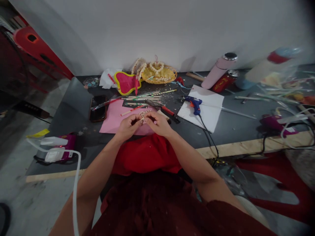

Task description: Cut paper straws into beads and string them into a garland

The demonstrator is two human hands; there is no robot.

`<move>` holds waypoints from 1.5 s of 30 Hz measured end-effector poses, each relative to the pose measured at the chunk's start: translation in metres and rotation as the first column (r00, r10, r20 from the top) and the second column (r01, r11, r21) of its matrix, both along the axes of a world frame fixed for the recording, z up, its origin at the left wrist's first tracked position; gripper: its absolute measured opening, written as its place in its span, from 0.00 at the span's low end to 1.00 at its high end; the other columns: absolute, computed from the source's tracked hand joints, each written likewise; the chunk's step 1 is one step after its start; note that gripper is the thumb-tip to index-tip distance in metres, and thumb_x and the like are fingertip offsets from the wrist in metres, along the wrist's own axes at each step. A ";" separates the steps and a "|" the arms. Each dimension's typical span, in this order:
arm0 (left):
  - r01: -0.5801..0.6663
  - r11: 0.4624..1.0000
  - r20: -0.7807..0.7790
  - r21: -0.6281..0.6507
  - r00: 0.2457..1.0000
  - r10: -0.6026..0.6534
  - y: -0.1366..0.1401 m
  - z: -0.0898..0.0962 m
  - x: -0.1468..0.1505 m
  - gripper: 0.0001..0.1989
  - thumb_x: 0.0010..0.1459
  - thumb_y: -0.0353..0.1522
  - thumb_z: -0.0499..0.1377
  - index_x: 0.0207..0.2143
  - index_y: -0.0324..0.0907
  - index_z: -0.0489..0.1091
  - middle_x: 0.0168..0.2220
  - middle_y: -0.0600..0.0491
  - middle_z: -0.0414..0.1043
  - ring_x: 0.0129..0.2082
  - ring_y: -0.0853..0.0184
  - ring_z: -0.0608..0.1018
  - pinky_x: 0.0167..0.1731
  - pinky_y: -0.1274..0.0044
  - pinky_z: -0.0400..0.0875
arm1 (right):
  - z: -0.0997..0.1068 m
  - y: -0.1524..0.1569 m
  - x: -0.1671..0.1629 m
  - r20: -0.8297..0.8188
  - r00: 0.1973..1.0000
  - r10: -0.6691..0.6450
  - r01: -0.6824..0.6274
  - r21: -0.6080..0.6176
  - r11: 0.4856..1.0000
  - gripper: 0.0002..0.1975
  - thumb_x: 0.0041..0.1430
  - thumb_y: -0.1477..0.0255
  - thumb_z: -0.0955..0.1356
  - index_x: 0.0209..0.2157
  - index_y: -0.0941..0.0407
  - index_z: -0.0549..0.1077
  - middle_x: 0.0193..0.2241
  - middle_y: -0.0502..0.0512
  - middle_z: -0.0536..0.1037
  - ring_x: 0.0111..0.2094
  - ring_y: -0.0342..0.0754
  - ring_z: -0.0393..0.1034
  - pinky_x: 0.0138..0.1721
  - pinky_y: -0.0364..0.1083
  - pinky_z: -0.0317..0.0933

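Observation:
My left hand [128, 126] and my right hand [159, 123] meet over the front of a pink sheet [110, 117]. Both are closed, with thumbs and fingertips pinched together around a small pale piece, too small to name. Just beyond the fingertips lies a little cluster of pale bits [144, 113]. Behind it are several thin sticks [142, 98] and pliers [159, 106] with red-and-black handles. A blue glue gun [193, 103] rests on a white board [213, 113] to the right.
At the back stand a yellow basket [145, 78] with pale strung rings, a pink heart-like frame [125, 82], a pink bottle [219, 70] and a red can [225, 81]. A phone [97, 108] lies left. Cables hang over the table's front edge.

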State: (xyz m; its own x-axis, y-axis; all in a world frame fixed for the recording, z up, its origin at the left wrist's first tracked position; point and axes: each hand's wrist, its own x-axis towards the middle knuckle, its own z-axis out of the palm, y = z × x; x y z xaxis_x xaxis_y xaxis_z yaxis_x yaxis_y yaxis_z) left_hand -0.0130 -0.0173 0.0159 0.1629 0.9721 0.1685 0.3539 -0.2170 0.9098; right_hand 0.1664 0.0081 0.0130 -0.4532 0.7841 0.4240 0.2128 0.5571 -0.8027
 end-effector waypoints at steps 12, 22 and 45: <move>-0.097 0.990 -0.144 0.104 0.983 0.111 -0.002 -0.012 0.001 0.12 0.54 0.37 0.59 0.40 0.42 0.70 0.36 0.52 0.76 0.34 0.68 0.77 0.35 0.77 0.72 | -0.005 0.005 -0.004 -0.107 0.993 -0.050 0.022 -0.249 0.968 0.08 0.58 0.66 0.64 0.30 0.56 0.67 0.26 0.48 0.68 0.27 0.41 0.60 0.29 0.42 0.55; -0.125 0.958 -0.148 0.258 0.975 0.167 -0.005 -0.012 0.003 0.08 0.57 0.36 0.59 0.36 0.42 0.71 0.31 0.53 0.77 0.29 0.71 0.78 0.31 0.80 0.72 | -0.002 0.001 -0.008 -0.175 0.984 -0.019 -0.043 -0.345 0.938 0.11 0.58 0.63 0.65 0.28 0.56 0.66 0.23 0.47 0.66 0.25 0.39 0.57 0.26 0.41 0.53; -0.132 0.952 0.000 0.277 0.990 0.138 -0.005 -0.014 0.002 0.04 0.57 0.33 0.60 0.34 0.41 0.72 0.28 0.54 0.76 0.27 0.73 0.77 0.29 0.81 0.72 | -0.002 0.004 -0.007 -0.251 0.966 0.056 -0.162 -0.423 0.891 0.14 0.54 0.60 0.69 0.33 0.56 0.67 0.26 0.46 0.66 0.25 0.38 0.58 0.26 0.41 0.55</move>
State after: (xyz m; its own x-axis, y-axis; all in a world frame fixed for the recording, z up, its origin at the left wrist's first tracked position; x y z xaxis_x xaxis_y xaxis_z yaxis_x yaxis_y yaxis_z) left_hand -0.0113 -0.0221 0.0024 0.0391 0.9015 0.4311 0.4138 -0.4073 0.8142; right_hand 0.1595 0.0121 0.0107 -0.4800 0.8642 0.1508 -0.0448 0.1475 -0.9880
